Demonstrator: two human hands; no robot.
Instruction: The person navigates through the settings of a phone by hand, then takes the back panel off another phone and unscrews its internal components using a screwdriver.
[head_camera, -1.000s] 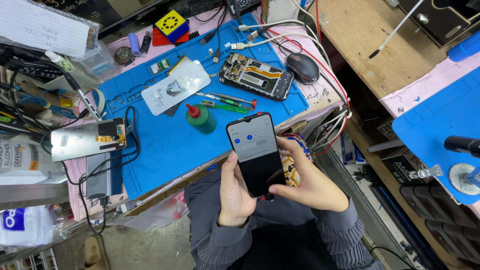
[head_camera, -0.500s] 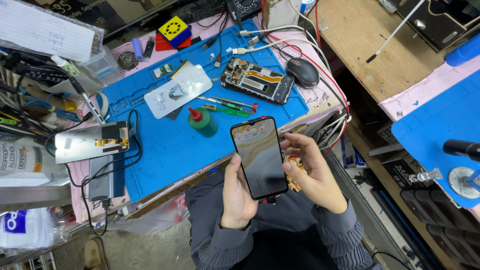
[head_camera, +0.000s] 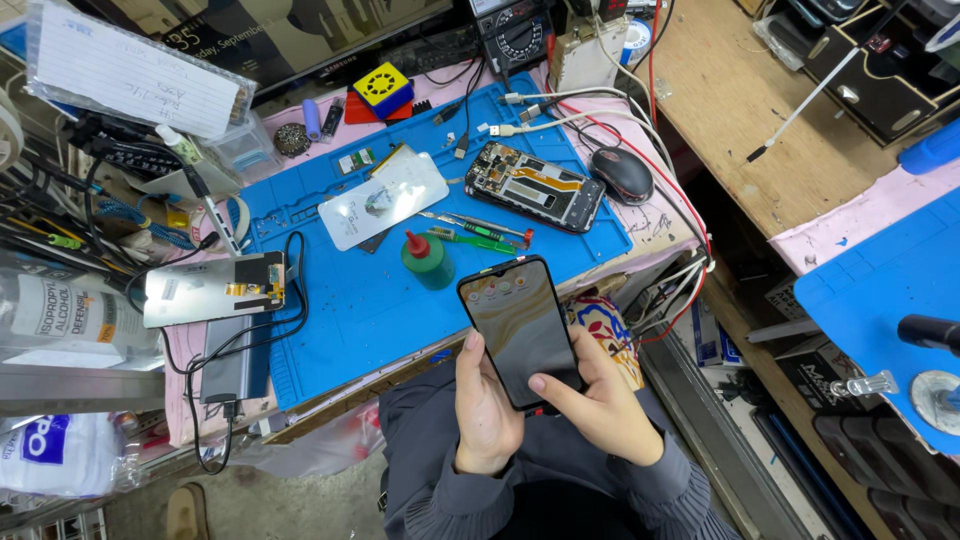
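Both hands, left hand (head_camera: 487, 415) and right hand (head_camera: 598, 410), grip a phone (head_camera: 522, 328); its screen has changed from dark to a wallpaper.

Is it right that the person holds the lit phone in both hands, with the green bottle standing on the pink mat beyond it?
Not quite. The head view shows the green bottle standing on the blue mat, not a pink one. The rest holds: the left hand and right hand hold the lit phone, and the bottle stands beyond it.
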